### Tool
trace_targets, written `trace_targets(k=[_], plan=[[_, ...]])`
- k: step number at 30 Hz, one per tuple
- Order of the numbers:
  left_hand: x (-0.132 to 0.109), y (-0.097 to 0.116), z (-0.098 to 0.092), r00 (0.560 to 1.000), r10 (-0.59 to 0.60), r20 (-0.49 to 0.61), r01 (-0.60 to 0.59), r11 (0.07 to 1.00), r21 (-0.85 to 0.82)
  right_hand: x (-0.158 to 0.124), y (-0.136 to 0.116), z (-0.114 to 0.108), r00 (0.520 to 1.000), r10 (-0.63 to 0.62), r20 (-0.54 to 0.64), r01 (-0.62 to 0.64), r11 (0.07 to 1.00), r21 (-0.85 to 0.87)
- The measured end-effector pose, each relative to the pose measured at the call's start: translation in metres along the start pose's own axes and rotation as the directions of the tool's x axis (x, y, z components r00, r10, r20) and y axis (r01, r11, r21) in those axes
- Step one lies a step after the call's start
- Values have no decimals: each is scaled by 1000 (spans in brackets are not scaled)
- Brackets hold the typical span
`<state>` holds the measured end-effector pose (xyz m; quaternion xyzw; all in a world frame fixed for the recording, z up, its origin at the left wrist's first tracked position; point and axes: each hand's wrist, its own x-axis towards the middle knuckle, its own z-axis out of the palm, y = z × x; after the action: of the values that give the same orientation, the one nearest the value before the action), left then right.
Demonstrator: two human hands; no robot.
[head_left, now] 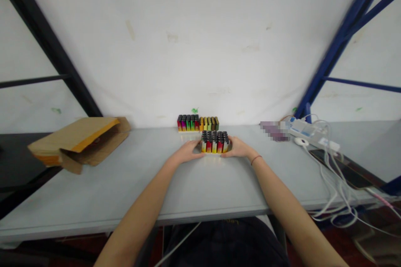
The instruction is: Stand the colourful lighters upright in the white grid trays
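Note:
A small tray of lighters [214, 141] with black tops and red and yellow bodies stands on the grey table [131, 192], about mid-depth. My left hand [187, 151] grips its left end with fingers curled round it. My right hand [237, 147] grips its right end the same way; a thin red band sits on that wrist. Behind it, against the white wall, a second row of lighters [198, 123] in pink, green and yellow stands in a longer tray.
An open brown cardboard box [78, 139] lies on its side at the table's left end. At the right are a white power strip [305, 127], a white charger and tangled white cables [332, 175] hanging over the edge. A blue frame post [332, 50] rises at the right, a black one at the left.

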<state>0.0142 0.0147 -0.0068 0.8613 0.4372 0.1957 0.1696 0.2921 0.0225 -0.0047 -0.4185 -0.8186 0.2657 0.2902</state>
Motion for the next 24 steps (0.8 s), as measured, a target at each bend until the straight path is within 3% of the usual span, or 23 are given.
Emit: trace_targets(k=[8, 12, 15, 20, 24], plan=[[0, 1, 5, 998, -64, -25, 65, 997, 44, -5, 4, -3, 1000, 28, -4, -28, 1000, 3], [3, 2, 3, 997, -37, -70, 32, 997, -75, -2, -4, 13, 999, -30, -15, 29, 997, -68], [1, -5, -7, 999, -21, -27, 15, 983, -180, 2, -6, 25, 998, -60, -26, 56, 989, -137], [-21, -23, -40, 967, -207, 146, 243, 919, -311, 2, 7, 25, 999, 15, -46, -23, 982, -188], [-55, -39, -71, 884, -421, 203, 466, 822, -327, -2, 13, 19, 1000, 27, -13, -29, 979, -202]])
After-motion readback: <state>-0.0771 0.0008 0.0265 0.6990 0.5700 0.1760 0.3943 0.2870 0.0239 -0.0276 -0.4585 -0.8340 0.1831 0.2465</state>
